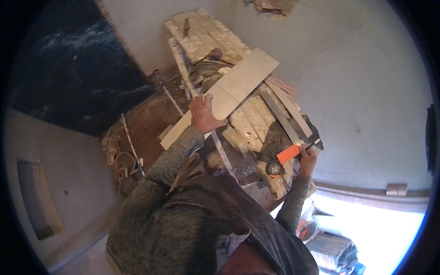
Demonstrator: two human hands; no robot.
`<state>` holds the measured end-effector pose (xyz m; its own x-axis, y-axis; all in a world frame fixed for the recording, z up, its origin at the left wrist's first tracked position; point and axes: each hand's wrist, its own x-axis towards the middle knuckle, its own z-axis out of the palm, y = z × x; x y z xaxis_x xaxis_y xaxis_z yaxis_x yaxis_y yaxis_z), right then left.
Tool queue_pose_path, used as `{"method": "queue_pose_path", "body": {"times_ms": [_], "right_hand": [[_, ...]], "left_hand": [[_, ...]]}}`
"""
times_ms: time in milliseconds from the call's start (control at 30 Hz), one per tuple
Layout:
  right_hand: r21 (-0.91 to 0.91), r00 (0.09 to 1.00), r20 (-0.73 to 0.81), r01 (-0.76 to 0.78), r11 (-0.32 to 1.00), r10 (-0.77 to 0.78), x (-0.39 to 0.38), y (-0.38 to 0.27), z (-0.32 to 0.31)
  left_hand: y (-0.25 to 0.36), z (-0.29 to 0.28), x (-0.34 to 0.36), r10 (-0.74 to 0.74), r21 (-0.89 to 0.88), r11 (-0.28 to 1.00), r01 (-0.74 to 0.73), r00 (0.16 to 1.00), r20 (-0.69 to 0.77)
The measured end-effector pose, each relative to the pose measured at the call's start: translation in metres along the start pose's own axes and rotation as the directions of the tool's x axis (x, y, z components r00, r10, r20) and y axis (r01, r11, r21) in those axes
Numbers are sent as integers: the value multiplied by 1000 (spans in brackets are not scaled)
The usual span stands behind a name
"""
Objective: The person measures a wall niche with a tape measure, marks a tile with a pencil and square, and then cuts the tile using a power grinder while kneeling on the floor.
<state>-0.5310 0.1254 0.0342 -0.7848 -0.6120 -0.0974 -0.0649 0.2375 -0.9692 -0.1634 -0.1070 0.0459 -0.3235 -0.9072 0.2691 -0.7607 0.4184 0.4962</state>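
To the right of the right hand (308,161) rises a plain grey wall (362,91), with a ledge (362,190) near its base, and nearer the person, below that hand, white light (385,231) pours in — bright enough to wash out detail. Well left of the left hand (206,117) stand a large dark, streaked surface (75,64) and a paler wall (75,169) with a dark recess (34,197), brown floor (149,110) lying between — while a platform of worn planks (215,28) runs from beside the right hand to beyond the left.
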Motion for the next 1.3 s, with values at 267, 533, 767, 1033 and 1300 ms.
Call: {"method": "queue_pose_path", "body": {"times_ms": [267,533,767,1033,1300], "right_hand": [[-329,977,140,200,923,-162,12,-2,6],[-714,941,237,336,614,-240,42,30,-8],[-749,870,372,487,448,-324,65,31,-38],[-855,650,304,509,102,-696,63,8,-26],[-895,912,139,283,346,-386,-2,-78,157]], "left_hand": [[-53,-31,-57,-135,-39,991,130,978,-157],[-88,-82,-150,-317,-54,948,313,927,-201],[-133,-122,-254,-507,-110,861,497,820,-265],[-206,-136,-367,-593,-140,790,597,687,-421],[-196,-182,-386,-650,-97,703,704,582,-488]]}}
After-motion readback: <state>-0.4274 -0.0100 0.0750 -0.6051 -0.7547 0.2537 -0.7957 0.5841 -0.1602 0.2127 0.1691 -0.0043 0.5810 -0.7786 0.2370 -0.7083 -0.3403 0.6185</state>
